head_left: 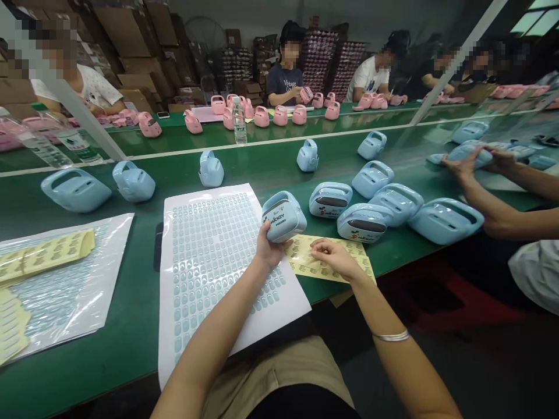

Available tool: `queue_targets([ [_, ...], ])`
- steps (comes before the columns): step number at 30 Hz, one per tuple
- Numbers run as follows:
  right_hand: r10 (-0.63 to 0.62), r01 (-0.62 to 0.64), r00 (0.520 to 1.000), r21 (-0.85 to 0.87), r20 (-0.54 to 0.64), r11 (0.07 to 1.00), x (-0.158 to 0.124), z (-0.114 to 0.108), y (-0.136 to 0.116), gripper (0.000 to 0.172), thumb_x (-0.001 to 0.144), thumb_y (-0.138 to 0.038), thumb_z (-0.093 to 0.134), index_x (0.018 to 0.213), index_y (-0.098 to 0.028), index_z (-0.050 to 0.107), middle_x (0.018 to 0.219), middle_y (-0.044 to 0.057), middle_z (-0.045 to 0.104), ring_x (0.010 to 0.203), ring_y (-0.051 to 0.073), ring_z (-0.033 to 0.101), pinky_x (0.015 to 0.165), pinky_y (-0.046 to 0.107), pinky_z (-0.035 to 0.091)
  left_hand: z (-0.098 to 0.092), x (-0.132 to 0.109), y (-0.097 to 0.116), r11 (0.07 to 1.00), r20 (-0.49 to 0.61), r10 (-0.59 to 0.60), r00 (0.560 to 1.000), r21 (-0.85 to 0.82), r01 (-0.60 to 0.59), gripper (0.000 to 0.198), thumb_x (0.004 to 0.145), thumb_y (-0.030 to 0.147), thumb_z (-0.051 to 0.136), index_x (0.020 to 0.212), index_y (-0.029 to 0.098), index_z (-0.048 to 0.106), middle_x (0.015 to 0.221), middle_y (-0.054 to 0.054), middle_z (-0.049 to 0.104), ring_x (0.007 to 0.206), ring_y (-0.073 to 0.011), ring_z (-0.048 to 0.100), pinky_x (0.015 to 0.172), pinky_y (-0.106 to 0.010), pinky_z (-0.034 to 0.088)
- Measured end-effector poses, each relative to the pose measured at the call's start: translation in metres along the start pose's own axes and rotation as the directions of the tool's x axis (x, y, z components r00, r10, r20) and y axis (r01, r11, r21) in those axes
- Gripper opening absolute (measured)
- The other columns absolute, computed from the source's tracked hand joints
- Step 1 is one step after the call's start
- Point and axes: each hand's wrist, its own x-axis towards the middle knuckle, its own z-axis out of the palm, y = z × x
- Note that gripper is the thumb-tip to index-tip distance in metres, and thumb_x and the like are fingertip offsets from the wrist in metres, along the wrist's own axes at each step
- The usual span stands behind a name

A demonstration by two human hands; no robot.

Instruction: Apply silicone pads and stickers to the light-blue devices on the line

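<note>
My left hand (268, 251) grips a light blue plastic case with a carry handle (286, 218), tilted up so its "Mickey" print and figure face me. Over a yellow sticker sheet (360, 265), my right hand (336, 259) is closed in a pinch. Something small and pale may be at its fingertips, but I cannot make it out. Under my left forearm lies a large white sheet (209, 250) with rows of pale blue oval stickers. Just right of the held case stand two printed blue cases (331, 199), (364, 222) with dark windows.
More blue cases (445, 221) stand to the right and along the belt (257, 166). At left lies a plastic-covered stack (111, 256) with yellow sheets (48, 256). A co-worker's hands (467, 163) hold a blue case at right. Water bottles (239, 121) and pink cases (262, 116) stand beyond.
</note>
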Motion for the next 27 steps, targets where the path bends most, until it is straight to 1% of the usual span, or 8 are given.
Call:
queue_targets([
  [2, -0.02, 0.019, 1.0, 0.066, 0.02, 0.998, -0.003, -0.009, -0.008, 0.034, 0.071, -0.052, 0.057, 0.064, -0.019, 0.058, 0.098, 0.009, 0.06, 0.079, 0.02, 0.06, 0.064, 0.034, 0.05, 0.003, -0.001, 0.002, 1.0, -0.024, -0.017, 1.0, 0.022, 0.017, 0.031, 0.077, 0.045, 0.053, 0.097, 0.022, 0.056, 0.081, -0.001, 0.064, 0.071, -0.0175, 0.062, 0.061, -0.029, 0.051],
  [4, -0.098, 0.096, 0.995, 0.082, 0.011, 0.992, -0.005, -0.018, -0.021, 0.031, 0.073, -0.05, 0.058, 0.068, -0.02, 0.059, 0.106, 0.01, 0.057, 0.088, 0.022, 0.059, 0.069, 0.036, 0.05, 0.009, -0.001, 0.006, 0.996, -0.055, -0.057, 0.997, 0.065, 0.06, 0.032, 0.079, 0.046, 0.052, 0.098, 0.021, 0.055, 0.081, -0.003, 0.064, 0.071, -0.0184, 0.062, 0.059, -0.029, 0.051],
  [8, -0.366, 0.359, 0.93, -0.119, -0.034, 0.925, -0.003, -0.025, -0.055, 0.016, 0.078, -0.036, 0.06, 0.072, -0.021, 0.061, 0.112, 0.009, 0.051, 0.112, 0.026, 0.05, 0.095, 0.043, 0.041, 0.024, -0.008, 0.023, 0.975, -0.136, -0.116, 0.984, 0.174, 0.139, 0.035, 0.077, 0.046, 0.057, 0.101, 0.021, 0.056, 0.086, -0.005, 0.065, 0.072, -0.0197, 0.062, 0.061, -0.033, 0.052],
  [10, -0.446, 0.43, 0.895, -0.225, -0.024, 0.874, 0.002, -0.023, -0.069, 0.014, 0.08, -0.032, 0.059, 0.073, -0.021, 0.061, 0.112, 0.009, 0.049, 0.116, 0.027, 0.046, 0.101, 0.046, 0.037, 0.032, -0.015, 0.033, 0.964, -0.168, -0.127, 0.978, 0.209, 0.161, 0.036, 0.077, 0.047, 0.058, 0.102, 0.021, 0.056, 0.089, -0.006, 0.065, 0.072, -0.0193, 0.062, 0.064, -0.034, 0.053],
  [13, -0.519, 0.495, 0.855, -0.289, -0.007, 0.82, 0.009, -0.017, -0.083, 0.012, 0.082, -0.029, 0.057, 0.074, -0.019, 0.061, 0.111, 0.01, 0.047, 0.114, 0.026, 0.047, 0.099, 0.046, 0.039, 0.042, -0.031, 0.047, 0.94, -0.198, -0.159, 0.967, 0.268, 0.209, 0.043, 0.078, 0.054, 0.053, 0.105, 0.021, 0.055, 0.088, -0.007, 0.065, 0.07, -0.0198, 0.063, 0.068, -0.036, 0.052],
  [16, -0.563, 0.524, 0.825, -0.313, -0.045, 0.792, 0.011, -0.01, -0.089, 0.012, 0.083, -0.027, 0.056, 0.074, -0.019, 0.06, 0.108, 0.01, 0.047, 0.111, 0.026, 0.049, 0.094, 0.044, 0.044, 0.048, -0.046, 0.056, 0.896, -0.229, -0.202, 0.952, 0.35, 0.274, 0.051, 0.08, 0.059, 0.045, 0.112, 0.02, 0.053, 0.085, -0.008, 0.065, 0.072, -0.022, 0.064, 0.078, -0.04, 0.049],
  [21, -0.595, 0.556, 0.804, -0.347, -0.008, 0.755, 0.006, -0.008, -0.096, 0.011, 0.083, -0.025, 0.057, 0.075, -0.019, 0.06, 0.109, 0.01, 0.046, 0.11, 0.026, 0.05, 0.093, 0.043, 0.045, 0.048, -0.058, 0.062, 0.878, -0.228, -0.208, 0.951, 0.385, 0.284, 0.052, 0.08, 0.062, 0.042, 0.11, 0.022, 0.054, 0.087, -0.008, 0.067, 0.079, -0.0247, 0.065, 0.097, -0.05, 0.036],
  [27, -0.625, 0.54, 0.779, -0.444, -0.058, 0.715, 0.008, -0.003, -0.092, 0.01, 0.084, -0.025, 0.056, 0.076, -0.02, 0.06, 0.105, 0.01, 0.051, 0.1, 0.025, 0.055, 0.086, 0.044, 0.046, 0.043, -0.06, 0.057, 0.881, -0.229, -0.211, 0.95, 0.377, 0.287, 0.048, 0.078, 0.063, 0.045, 0.101, 0.022, 0.057, 0.085, -0.006, 0.066, 0.082, -0.0238, 0.064, 0.094, -0.045, 0.038],
])
